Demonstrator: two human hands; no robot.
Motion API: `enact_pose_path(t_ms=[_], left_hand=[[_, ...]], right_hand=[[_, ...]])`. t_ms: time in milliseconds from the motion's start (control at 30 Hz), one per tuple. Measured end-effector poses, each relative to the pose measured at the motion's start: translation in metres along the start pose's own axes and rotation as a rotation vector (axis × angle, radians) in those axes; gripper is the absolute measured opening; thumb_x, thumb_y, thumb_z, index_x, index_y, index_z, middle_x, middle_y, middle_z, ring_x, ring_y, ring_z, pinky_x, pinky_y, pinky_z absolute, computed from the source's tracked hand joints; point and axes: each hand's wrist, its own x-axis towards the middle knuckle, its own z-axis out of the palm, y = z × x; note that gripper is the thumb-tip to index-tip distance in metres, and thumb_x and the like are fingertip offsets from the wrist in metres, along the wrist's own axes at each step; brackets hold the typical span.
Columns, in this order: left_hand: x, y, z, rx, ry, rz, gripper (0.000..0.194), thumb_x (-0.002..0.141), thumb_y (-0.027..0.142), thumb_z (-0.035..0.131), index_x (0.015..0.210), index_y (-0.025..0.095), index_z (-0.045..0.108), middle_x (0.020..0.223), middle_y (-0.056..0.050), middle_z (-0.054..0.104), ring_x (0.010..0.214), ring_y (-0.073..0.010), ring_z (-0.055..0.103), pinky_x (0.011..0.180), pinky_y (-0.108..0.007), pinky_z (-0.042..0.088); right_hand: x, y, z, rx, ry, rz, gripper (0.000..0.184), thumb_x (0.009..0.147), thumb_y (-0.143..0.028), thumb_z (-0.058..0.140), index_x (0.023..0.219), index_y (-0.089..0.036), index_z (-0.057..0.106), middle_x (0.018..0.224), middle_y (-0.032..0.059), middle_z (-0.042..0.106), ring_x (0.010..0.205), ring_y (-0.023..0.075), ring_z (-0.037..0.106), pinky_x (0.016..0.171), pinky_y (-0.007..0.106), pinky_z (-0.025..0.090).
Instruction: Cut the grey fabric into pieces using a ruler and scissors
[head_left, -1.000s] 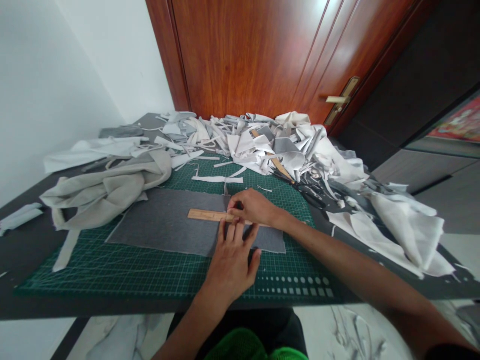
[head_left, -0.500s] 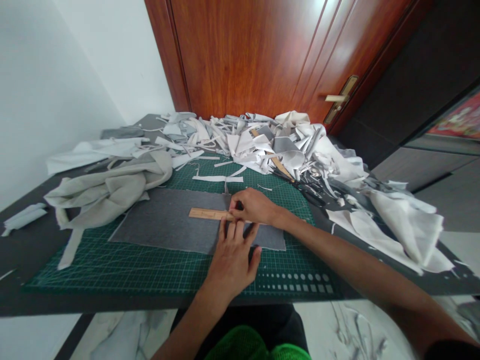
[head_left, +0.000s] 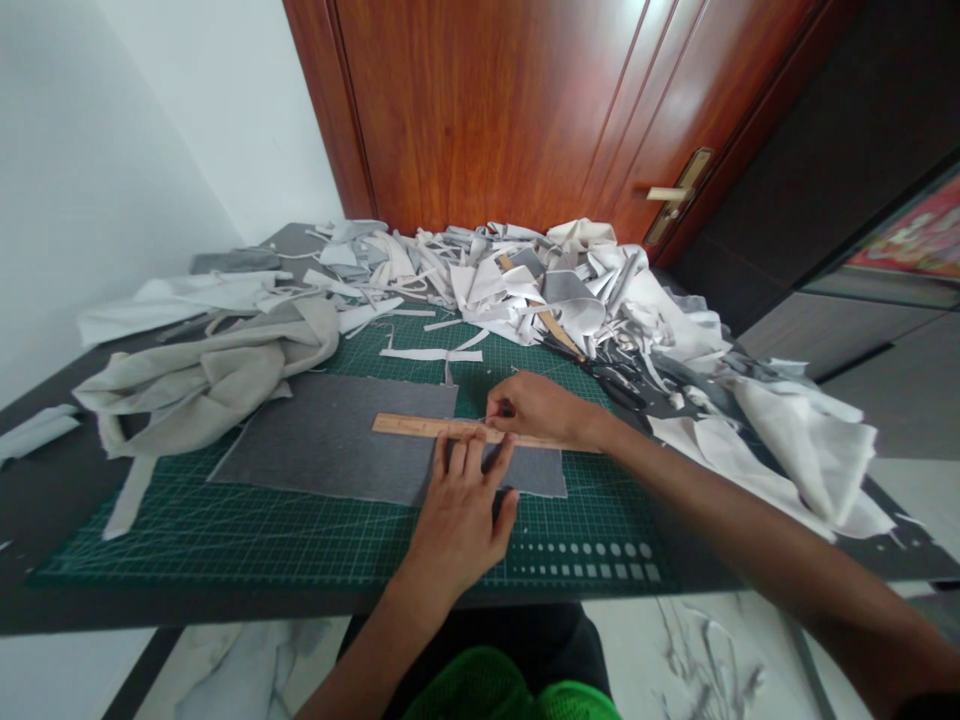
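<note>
Near the front, cloth (head_left: pixel 330 440) was edged by bare mat (head_left: pixel 262 545), its ruler (head_left: pixel 405 425) pressed by the splayed left hand (head_left: pixel 457 510) (right hand (head_left: pixel 540 405) pinched, contents hidden).

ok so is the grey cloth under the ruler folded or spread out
Spread out: the grey cloth lies flat on the green mat, with its edges showing on both sides of the ruler.

A home-like room serving as a fabric-cutting workspace; a wooden door (head_left: pixel 495 110), green cutting mat (head_left: pixel 300 540) and heaped scraps (head_left: pixel 480 285) show it.
</note>
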Motion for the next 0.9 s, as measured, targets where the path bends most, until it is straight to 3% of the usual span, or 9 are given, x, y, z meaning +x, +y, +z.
enact_pose_path(t_ms=[433, 633, 900], left_hand=[[0.0, 0.0, 0.001, 0.0, -0.014, -0.008, 0.06, 0.099, 0.034, 0.051, 0.156, 0.018, 0.041, 0.146, -0.017, 0.051, 0.144, -0.0363, 0.039, 0.123, -0.064, 0.023], [0.001, 0.0, 0.001, 0.01, -0.016, -0.005, 0.061, 0.099, 0.034, 0.052, 0.156, 0.018, 0.041, 0.146, -0.018, 0.05, 0.142, -0.0368, 0.039, 0.123, -0.064, 0.024], [0.001, 0.0, 0.002, 0.012, 0.001, -0.004, 0.06, 0.098, 0.034, 0.052, 0.155, 0.018, 0.042, 0.145, -0.018, 0.051, 0.141, -0.0373, 0.041, 0.122, -0.065, 0.026]], right_hand=[[-0.032, 0.033, -0.009, -0.062, -0.045, 0.047, 0.011, 0.085, -0.024, 0.068, 0.083, -0.018, 0.076, 0.073, 0.001, 0.071, 0.063, 0.0108, 0.057, 0.06, 0.024, 0.032], [-0.06, 0.04, -0.015, -0.136, 0.029, 0.128, 0.009, 0.079, -0.013, 0.066, 0.077, -0.018, 0.073, 0.072, 0.0018, 0.069, 0.063, 0.0123, 0.055, 0.062, 0.026, 0.034], [-0.051, 0.036, 0.0, -0.032, 0.066, -0.026, 0.013, 0.089, -0.016, 0.063, 0.09, -0.018, 0.076, 0.088, 0.0058, 0.073, 0.078, 0.0148, 0.062, 0.073, 0.026, 0.041]])
